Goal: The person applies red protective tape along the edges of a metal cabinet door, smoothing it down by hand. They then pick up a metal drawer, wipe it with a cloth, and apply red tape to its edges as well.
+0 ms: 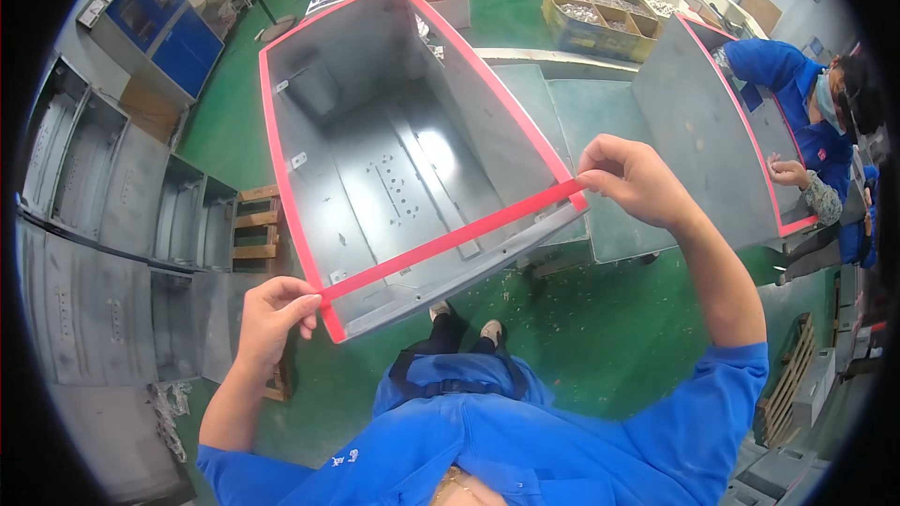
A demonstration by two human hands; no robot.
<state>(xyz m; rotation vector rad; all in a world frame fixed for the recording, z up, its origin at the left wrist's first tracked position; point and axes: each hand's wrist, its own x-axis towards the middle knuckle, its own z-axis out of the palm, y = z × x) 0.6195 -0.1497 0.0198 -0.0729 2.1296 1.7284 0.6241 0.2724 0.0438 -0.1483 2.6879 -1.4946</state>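
Note:
A strip of red tape (pixel 450 239) runs taut between my two hands, over the near end of a grey metal cabinet shell (pixel 375 155). My left hand (pixel 270 320) pinches the strip's left end by the near left corner. At the near right corner, the thumb and fingers of my right hand (pixel 639 180) close on the other end. Red tape also covers the shell's left, right and far rims, while the near lip (pixel 459 274) shows bare grey. Whether the strip touches that lip along its length, I cannot tell.
A co-worker in blue (pixel 787 84) handles another red-edged grey cabinet (pixel 698 122) at the right. Stacked grey cabinets (pixel 112 309) and a wooden pallet (pixel 258 225) stand left. Behind are bins of small parts (pixel 600 23), a cardboard box (pixel 445 5) and a blue cupboard (pixel 169 23).

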